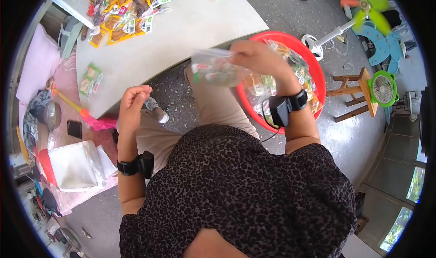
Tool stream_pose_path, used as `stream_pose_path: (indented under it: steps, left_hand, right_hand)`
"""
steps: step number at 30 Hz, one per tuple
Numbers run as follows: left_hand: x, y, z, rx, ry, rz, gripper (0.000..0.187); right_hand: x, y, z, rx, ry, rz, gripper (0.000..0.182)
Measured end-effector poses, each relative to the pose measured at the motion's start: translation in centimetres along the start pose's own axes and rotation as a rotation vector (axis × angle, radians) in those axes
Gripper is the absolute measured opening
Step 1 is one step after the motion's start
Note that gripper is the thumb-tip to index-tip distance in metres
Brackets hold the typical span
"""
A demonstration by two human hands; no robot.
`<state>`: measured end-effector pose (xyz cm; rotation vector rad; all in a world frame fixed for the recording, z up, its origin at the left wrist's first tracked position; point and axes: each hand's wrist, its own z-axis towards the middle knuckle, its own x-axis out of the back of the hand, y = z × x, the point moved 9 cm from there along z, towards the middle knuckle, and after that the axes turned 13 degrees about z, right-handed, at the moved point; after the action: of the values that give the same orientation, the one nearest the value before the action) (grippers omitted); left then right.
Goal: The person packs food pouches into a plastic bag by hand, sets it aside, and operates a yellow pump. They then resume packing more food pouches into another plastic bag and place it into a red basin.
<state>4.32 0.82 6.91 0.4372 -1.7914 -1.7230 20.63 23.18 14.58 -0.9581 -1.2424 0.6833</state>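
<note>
My right hand is closed on the edge of a clear plastic bag, which hangs between the table and the red tub. Small green-and-white packets show through the plastic, blurred by motion. My left hand is held by the table's near edge, fingers curled against the thumb, with nothing visible in them. A single green-and-white packet lies on the white table to its upper left. Under my right forearm stands the red tub, filled with clear bags of packets.
A pile of yellow-edged snack packets lies on the table beside a white tray. On the left are a phone and a white foam box. A standing fan and a wooden stool with a green fan stand right.
</note>
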Motion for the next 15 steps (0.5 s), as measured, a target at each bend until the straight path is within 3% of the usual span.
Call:
stream_pose_path:
  steps: [4,7,12,15]
  left_hand:
    - [2.2,-6.2,-1.3,0.194,0.021,0.212,0.013]
    - [3.2,-9.0,-2.7,0.260,0.093,0.171,0.014]
    - [4.9,-11.9,-4.6,0.375,0.135,0.221,0.013]
    - [5.9,-11.8,-5.5,0.394,0.178,0.208,0.012]
  right_hand:
    - [7.3,9.3,-3.7,-0.222,0.259,0.070,0.013]
    - [11.4,17.2,-6.0,-0.392,0.302,-0.035,0.014]
    - [19.1,29.4,-10.2,-0.502,0.502,-0.416,0.015]
    - [21.0,30.8,-11.5,-0.478,0.623,-0.597,0.018]
